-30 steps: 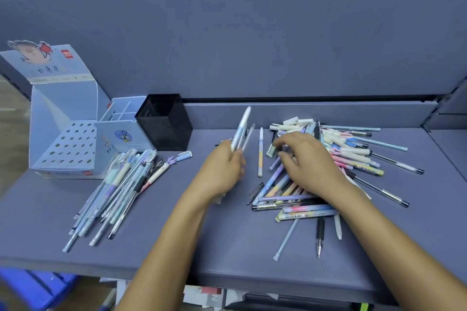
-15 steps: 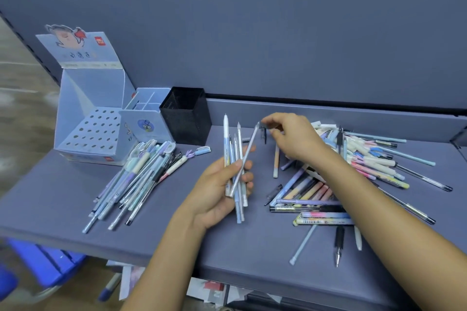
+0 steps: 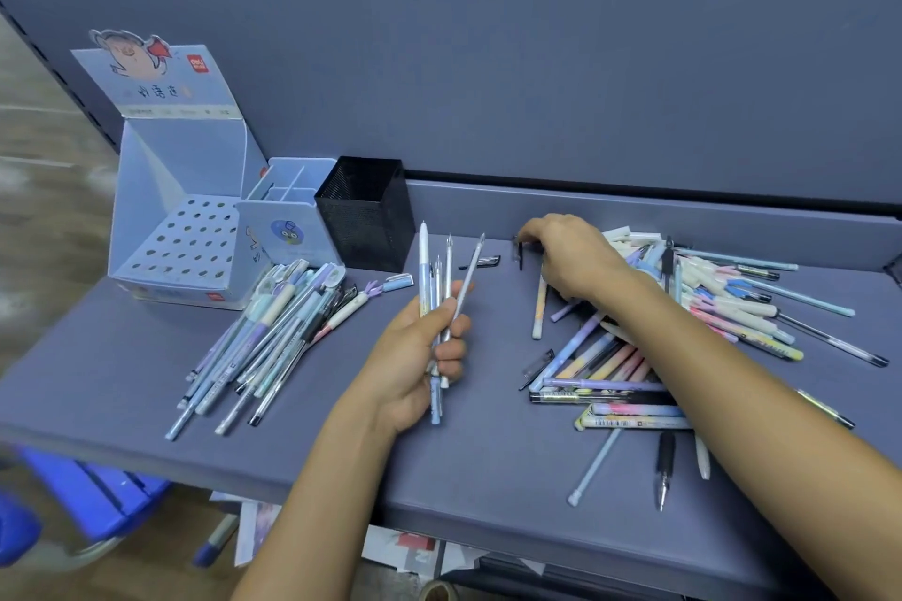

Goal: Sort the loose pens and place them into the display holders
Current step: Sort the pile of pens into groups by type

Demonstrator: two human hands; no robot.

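My left hand [image 3: 415, 356] is shut on a bundle of thin white and blue pens [image 3: 423, 268], held upright above the shelf's middle. My right hand [image 3: 573, 254] reaches to the far left edge of the mixed pile of loose pens [image 3: 683, 337]; its fingertips pinch a small black piece [image 3: 519, 254]. A sorted heap of blue and lilac pens [image 3: 273, 332] lies at the left. Behind it stand a blue cardboard display box with holes [image 3: 175, 239], a small blue divided holder [image 3: 288, 220] and a black mesh cup [image 3: 366, 210].
A short black cap [image 3: 483, 261] lies alone between my hands. The grey shelf [image 3: 488, 464] ends in a front edge near me and a raised back panel behind. A blue stool [image 3: 97, 493] and papers sit below the shelf.
My right hand handed a thin pen to the bundle in my left hand, then moved back down to the pile's far left edge. The view shifted left.
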